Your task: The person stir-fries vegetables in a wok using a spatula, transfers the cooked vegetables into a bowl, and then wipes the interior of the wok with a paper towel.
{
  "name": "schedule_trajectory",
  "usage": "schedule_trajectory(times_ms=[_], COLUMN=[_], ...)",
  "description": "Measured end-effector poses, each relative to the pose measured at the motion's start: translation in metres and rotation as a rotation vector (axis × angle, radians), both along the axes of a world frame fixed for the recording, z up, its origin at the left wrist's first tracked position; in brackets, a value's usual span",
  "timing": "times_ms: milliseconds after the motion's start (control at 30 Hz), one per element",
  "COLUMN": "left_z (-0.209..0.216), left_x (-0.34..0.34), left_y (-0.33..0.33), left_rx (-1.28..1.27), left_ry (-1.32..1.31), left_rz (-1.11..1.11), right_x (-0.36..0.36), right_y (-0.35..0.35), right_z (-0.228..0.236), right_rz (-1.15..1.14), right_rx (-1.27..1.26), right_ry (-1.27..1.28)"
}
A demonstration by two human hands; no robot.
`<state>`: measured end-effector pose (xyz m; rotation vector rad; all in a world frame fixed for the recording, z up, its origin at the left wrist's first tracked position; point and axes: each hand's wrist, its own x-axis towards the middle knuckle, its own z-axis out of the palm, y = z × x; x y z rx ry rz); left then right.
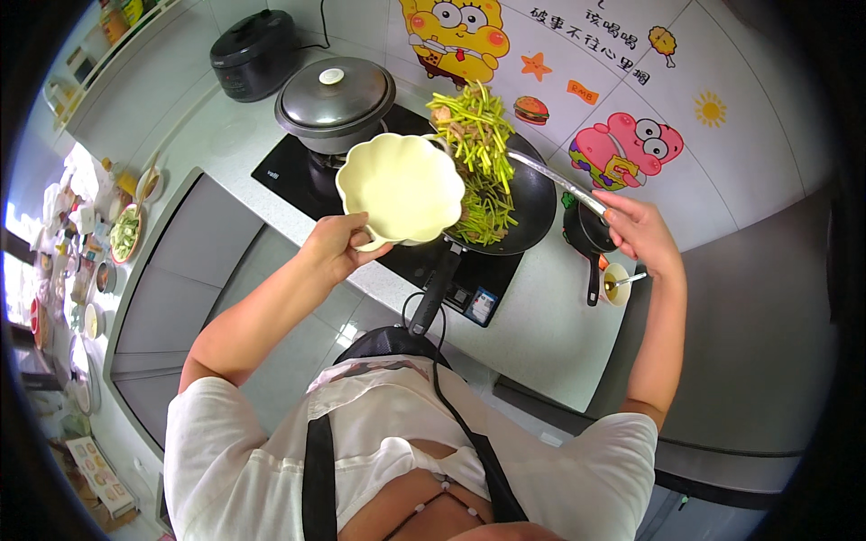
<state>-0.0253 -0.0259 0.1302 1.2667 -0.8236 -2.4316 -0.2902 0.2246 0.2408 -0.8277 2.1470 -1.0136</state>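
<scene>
My left hand (338,245) grips the rim of a pale yellow scalloped bowl (400,187) and holds it tilted beside a black wok (532,207) on the stove. My right hand (639,230) holds the long metal handle of a spatula (550,176). The spatula's far end carries a heap of green stems with pale meat pieces (471,122), raised just above the bowl's far rim. More of the same green stems (487,221) lie in the wok. The bowl looks empty inside.
A lidded steel pot (335,101) sits on the rear burner of the black cooktop (289,171). A black rice cooker (254,52) stands behind it. A small black pan (586,236) and a small cup with a spoon (617,285) stand right of the wok. Cartoon stickers cover the tiled wall.
</scene>
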Motion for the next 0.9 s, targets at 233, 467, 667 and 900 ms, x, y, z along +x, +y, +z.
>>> schedule_trajectory(times_ms=[233,467,667,900], left_z=[-0.006,-0.010,-0.009,-0.007], left_x=[-0.024,-0.030,-0.026,-0.024], left_y=[0.007,0.000,-0.006,-0.005], left_rx=[0.102,0.065,0.047,-0.016], left_ry=[0.093,0.085,0.150,0.132], left_rz=[0.008,-0.028,-0.038,-0.087], right_x=[0.043,0.073,0.072,0.027], right_y=[0.004,0.014,0.017,0.030], right_z=[-0.055,-0.067,-0.057,-0.063], right_rz=[0.050,0.120,0.055,-0.204], right_rx=[-0.225,-0.131,-0.290,-0.433], right_ry=[0.388,1.429,1.503,0.386])
